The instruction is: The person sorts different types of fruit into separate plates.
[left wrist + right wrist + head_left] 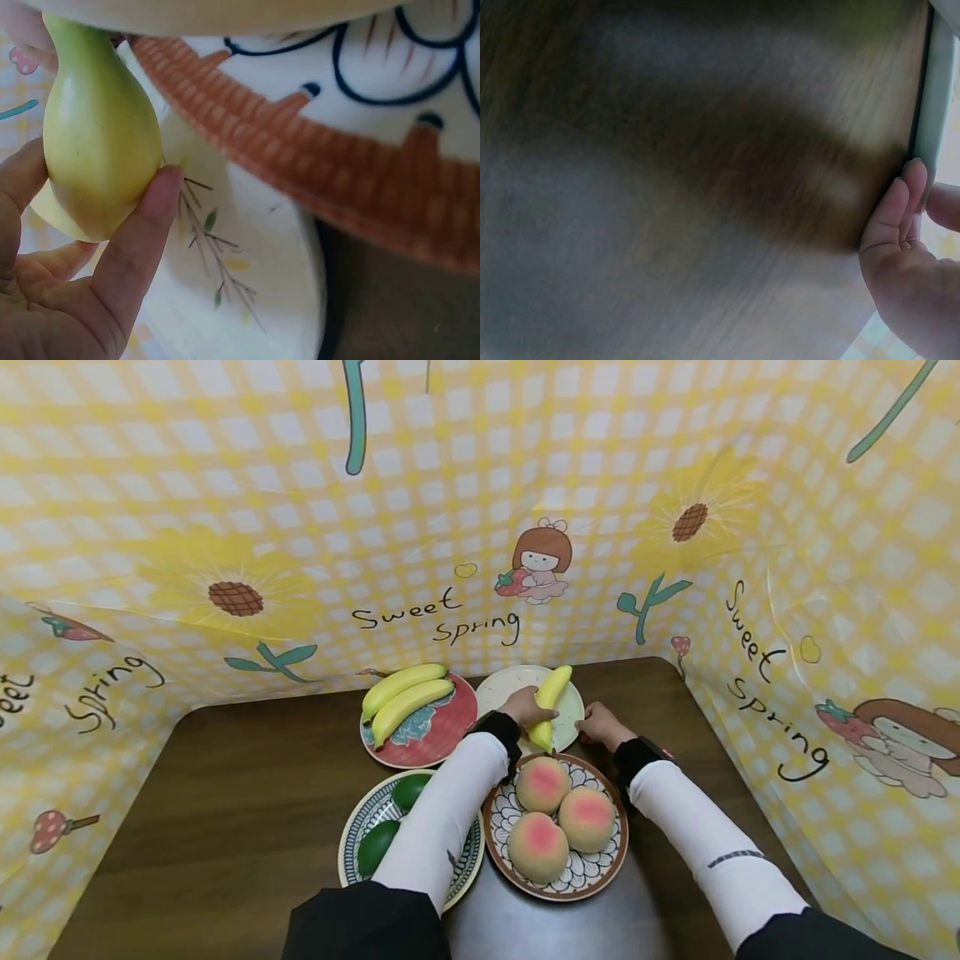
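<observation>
Table (225, 810), far edge: two bananas (412, 708) down on red plate (461, 714); third banana (552, 687) unreleased, your left hand (522, 706) gripping it over white plate (498, 687), right hand (602, 725) pinching that plate.

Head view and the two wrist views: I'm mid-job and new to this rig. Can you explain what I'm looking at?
No machine here: these are a person's bare hands. The head picture comes from a camera worn on the head, looking forward and down; the other two come from cameras on each wrist. On the brown table are a red plate with two bananas, a blue-patterned dish with green fruits, a brown-rimmed plate with three peaches, and a pale plate. The left hand holds another banana at the pale plate; whether those touch is unclear. The right hand pinches that plate's rim.
</observation>
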Demonstrator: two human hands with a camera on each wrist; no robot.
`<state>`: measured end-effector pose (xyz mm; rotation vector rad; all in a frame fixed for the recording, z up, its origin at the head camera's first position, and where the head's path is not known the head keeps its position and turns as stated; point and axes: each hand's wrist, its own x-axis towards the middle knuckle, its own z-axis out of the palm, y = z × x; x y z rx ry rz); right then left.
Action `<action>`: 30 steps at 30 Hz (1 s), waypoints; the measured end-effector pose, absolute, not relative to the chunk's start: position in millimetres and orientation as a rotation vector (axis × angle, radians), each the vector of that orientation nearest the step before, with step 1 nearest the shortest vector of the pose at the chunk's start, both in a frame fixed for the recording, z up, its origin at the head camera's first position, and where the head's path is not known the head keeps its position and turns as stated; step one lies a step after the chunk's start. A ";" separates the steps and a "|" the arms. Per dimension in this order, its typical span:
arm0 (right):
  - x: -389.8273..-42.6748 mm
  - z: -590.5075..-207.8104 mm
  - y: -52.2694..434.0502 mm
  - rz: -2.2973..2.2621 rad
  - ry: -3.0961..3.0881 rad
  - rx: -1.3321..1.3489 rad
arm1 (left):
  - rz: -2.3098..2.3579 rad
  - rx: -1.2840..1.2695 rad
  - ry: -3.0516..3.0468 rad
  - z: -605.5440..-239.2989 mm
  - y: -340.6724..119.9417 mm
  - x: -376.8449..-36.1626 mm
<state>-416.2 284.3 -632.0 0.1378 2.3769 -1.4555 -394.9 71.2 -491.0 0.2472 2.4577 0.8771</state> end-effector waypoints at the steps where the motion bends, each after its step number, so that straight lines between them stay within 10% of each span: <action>1: -409.9 -620.3 277.6 -1.443 2.384 0.143 | 0.883 0.234 2.462 -492.5 69.6 -394.9; 13: -454.9 -702.0 283.0 -1.483 2.423 0.033 | 0.688 0.287 2.685 -498.8 68.6 -388.4; 21: -448.0 -695.7 284.2 -1.503 2.434 0.031 | 0.776 0.451 2.685 -624.3 69.8 -478.5; 30: -450.1 -697.8 288.5 -1.437 2.474 0.110 | 0.678 0.544 2.690 -618.3 53.9 -477.1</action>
